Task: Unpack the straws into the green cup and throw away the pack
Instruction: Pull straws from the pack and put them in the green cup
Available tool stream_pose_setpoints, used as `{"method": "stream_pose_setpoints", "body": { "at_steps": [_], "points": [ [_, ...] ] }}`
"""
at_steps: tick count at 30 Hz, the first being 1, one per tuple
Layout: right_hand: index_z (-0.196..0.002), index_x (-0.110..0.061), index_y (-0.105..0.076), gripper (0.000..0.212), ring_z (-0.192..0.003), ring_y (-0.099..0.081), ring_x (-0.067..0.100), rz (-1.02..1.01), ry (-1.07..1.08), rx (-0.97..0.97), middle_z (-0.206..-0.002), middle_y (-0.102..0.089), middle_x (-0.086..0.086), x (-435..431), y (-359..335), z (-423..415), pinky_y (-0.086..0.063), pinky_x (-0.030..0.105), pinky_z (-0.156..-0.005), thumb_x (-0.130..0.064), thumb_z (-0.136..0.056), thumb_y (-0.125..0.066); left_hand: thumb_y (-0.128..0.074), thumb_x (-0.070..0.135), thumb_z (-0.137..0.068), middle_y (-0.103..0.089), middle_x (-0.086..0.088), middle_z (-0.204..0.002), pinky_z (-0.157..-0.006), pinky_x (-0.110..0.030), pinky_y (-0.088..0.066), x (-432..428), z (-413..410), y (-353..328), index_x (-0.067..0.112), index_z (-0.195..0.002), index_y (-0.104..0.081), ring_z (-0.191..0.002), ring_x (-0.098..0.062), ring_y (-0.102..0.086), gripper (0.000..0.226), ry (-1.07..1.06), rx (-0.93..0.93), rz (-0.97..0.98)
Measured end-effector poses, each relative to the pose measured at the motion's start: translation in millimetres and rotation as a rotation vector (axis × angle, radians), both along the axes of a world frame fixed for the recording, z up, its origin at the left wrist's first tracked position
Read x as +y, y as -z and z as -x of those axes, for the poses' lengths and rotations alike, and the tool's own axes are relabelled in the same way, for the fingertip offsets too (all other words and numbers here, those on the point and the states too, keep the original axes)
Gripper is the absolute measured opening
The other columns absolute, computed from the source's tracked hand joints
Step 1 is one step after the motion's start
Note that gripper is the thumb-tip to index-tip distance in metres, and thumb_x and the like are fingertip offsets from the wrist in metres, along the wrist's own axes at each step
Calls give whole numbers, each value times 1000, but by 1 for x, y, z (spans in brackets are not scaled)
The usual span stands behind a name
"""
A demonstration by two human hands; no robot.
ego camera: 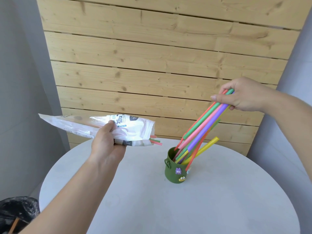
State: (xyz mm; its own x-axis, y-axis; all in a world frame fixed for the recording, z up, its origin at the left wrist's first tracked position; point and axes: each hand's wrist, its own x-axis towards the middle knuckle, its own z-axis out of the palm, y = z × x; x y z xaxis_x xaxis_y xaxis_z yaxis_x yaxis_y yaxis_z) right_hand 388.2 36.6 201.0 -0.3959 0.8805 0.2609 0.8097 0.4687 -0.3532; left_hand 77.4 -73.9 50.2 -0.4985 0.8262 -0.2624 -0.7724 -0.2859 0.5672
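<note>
Closest in, the left hand (106,142) has fingers and thumb curled round a white printed straw pack (81,125). Behind everything stands a pale wooden plank wall (152,56); below it is a round white table (168,208). The pack lies roughly level in the air above the table's left side, its open mouth toward the green cup (173,173), with a few red and green straw ends (156,142) poking out. A black bin bag (18,210) sits low at the left, beside the table. The right hand (241,95) pinches a bundle of coloured straws (207,122) by the upper ends, slanted down into the cup, which stands upright on the table.
</note>
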Motion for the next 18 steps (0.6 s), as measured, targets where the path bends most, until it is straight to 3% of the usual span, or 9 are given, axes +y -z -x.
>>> {"method": "stream_pose_setpoints", "body": {
  "at_steps": [5, 9, 18],
  "points": [
    [-75, -12, -72, 37, -39, -53, 3, -19, -12, -79, -60, -60, 9, 3, -14, 14, -39, 23, -46, -47, -87, -70, -57, 14, -104, -66, -9, -120, -99, -47, -57, -3, 0, -3, 3, -134, -60, -122, -27, -68, 32, 3, 1, 0],
    [-72, -13, -70, 39, -51, -57, 20, -26, -33, -117, -59, -63, 10, 6, -21, 24, -40, 27, -54, -49, -86, -70, -57, 13, -104, -65, -8, -119, -102, -48, -55, -2, 0, -4, 7, -121, -61, -116, -27, -69, 19, 17, -7, -3],
    [-75, -9, -66, 41, -52, -57, 20, 48, -14, -119, -56, -56, 6, 19, -26, 42, -36, 21, -45, -49, -87, -70, -57, 13, -104, -66, -7, -111, -97, -46, -57, -3, 0, -7, 7, -117, -60, -104, -27, -69, 15, 25, -28, -18]
  ]
}}
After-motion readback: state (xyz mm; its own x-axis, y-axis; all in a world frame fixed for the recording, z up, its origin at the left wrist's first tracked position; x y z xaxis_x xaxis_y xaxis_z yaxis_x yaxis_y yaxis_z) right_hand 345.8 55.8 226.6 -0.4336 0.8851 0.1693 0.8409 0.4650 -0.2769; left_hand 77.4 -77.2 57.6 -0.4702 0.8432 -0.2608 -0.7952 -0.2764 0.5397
